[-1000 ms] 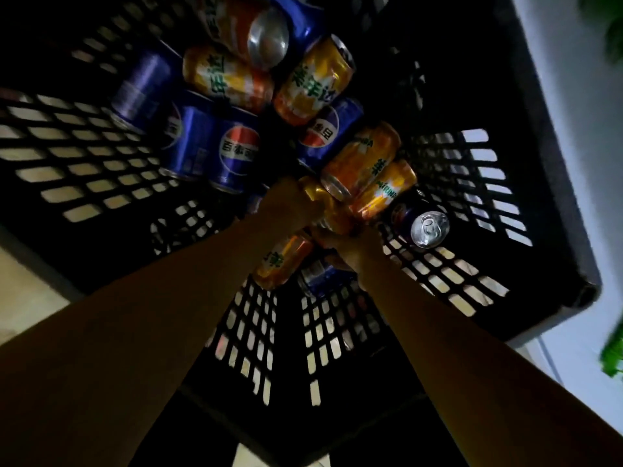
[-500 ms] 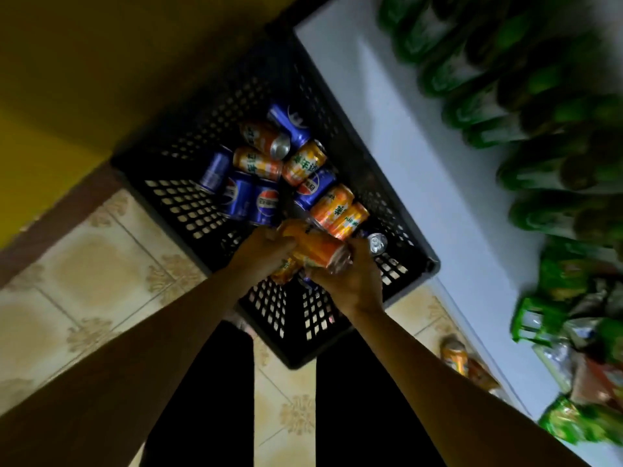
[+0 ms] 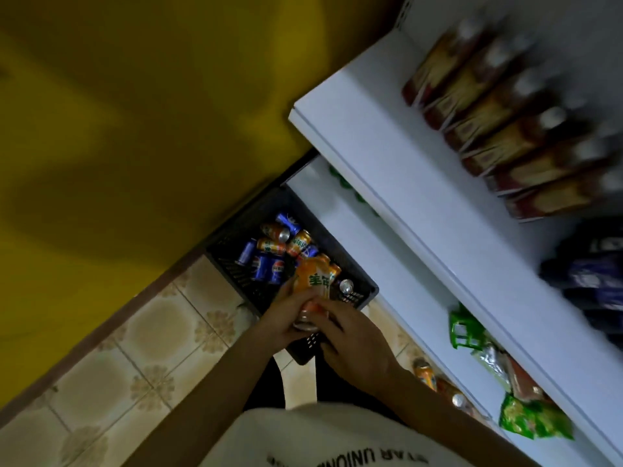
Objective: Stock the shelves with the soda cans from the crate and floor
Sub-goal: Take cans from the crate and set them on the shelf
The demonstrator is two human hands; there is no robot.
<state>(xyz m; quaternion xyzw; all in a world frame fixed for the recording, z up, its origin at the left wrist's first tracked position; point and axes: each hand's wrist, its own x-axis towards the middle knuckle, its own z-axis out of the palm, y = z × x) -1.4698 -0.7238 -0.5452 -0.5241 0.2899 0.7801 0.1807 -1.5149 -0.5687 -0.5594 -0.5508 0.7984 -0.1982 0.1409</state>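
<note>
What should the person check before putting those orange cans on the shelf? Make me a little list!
1. Orange cans held firmly by the left hand and right hand: ok.
2. How many cans are in the grip: cannot tell, the hands hide part of them.
3. Bare space along the front of the white shelf: ok.
4. Cans clear of the black crate: ok.
5. More cans left in the crate: ok, several remain.
6. Cans on the floor noticed for later: ok.
</note>
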